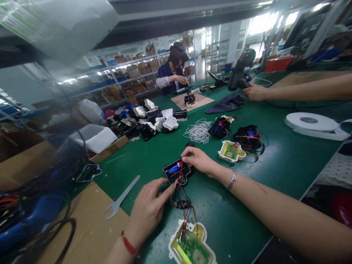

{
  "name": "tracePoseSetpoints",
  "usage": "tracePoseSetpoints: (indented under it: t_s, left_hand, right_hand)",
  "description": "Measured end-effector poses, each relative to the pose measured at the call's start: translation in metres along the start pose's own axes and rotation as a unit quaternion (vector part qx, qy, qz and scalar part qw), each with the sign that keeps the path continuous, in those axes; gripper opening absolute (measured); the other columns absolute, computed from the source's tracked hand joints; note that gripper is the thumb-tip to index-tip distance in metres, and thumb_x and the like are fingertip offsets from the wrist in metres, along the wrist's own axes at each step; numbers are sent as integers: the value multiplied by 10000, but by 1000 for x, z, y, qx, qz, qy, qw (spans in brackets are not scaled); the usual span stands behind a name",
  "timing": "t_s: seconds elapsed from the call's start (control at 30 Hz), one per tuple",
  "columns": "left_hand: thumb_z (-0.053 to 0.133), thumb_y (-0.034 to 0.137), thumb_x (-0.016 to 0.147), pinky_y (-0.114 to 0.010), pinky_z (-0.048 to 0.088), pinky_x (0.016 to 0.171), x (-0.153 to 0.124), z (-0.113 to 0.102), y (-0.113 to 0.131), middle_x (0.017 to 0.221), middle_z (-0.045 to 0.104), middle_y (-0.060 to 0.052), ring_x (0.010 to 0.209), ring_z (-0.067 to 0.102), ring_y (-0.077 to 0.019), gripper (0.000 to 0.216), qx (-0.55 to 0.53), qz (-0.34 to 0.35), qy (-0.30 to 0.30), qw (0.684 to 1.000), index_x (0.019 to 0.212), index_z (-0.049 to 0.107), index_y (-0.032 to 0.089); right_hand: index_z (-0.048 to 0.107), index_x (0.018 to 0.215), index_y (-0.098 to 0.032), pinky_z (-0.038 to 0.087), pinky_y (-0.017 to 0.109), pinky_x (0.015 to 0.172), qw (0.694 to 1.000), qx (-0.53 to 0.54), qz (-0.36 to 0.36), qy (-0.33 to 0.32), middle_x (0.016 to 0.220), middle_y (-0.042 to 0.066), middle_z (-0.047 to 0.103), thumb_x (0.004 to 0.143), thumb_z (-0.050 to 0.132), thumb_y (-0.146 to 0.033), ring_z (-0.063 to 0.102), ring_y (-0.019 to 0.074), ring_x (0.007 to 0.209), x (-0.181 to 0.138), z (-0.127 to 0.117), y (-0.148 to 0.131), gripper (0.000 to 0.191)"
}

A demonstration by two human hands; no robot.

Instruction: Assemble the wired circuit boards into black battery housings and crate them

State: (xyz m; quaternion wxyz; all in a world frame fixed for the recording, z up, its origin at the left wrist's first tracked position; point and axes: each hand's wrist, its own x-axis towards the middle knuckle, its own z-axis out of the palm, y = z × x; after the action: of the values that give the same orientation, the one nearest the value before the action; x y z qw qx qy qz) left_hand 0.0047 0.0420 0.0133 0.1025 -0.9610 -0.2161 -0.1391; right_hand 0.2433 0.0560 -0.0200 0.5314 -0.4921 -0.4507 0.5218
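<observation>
A small open black plastic case (166,175) lies on the green table between my hands, with a blue battery cell (173,169) and red wires inside. My left hand (148,205), a red band on its wrist, grips the case's near left edge between thumb and fingers. On the far right corner, my right hand (200,161) pinches the rim with thumb and forefinger. Thin wires with a black sleeve (183,204) run from the case towards me. They end at a white housing (205,234) holding a green circuit board (195,248).
An open-ended wrench (122,198) lies left, beside cardboard (90,220). Farther off are a pile of housings (148,121), white cord (198,131), wired units (249,136) and a tape roll (310,121). Another person's hand (254,91) holds a heat-gun-like tool; a co-worker (172,73) sits opposite.
</observation>
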Motion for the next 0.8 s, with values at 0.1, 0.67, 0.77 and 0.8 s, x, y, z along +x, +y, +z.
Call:
tracePoseSetpoints:
  t_s: [0.1,0.67,0.77,0.8]
  left_hand:
    - [404,42,857,-424,529,800,2,1,0,1170,516,-133,1034,515,-235,423,18,-3,13,1000,1206,563,219]
    - [489,136,864,-528,329,1059,7,8,9,1507,217,-116,1361,278,-281,511,52,-12,-59,997,1309,456,385]
    - [518,172,865,-524,300,1078,12,10,11,1530,162,-115,1386,229,-288,577,53,-5,-67,996,1369,359,407]
    - [521,163,862,-526,295,1080,14,11,12,1533,150,-116,1389,221,-292,606,57,-4,-69,996,1382,331,409]
  right_hand:
    - [540,801,-170,379,215,534,1000,2,2,-1,640,-19,600,747,585,-159,520,98,556,0,0,-1,71]
    - [538,808,-168,363,209,532,1000,-15,-3,0,614,-39,561,751,584,-161,476,79,534,-1,0,-2,74]
    - [539,806,-166,370,209,538,1000,-15,-8,1,617,-39,560,750,579,-165,476,79,540,0,0,-1,69]
    - [540,804,-166,373,210,540,1000,-17,-9,2,621,-37,562,749,579,-169,477,79,544,0,0,-1,67]
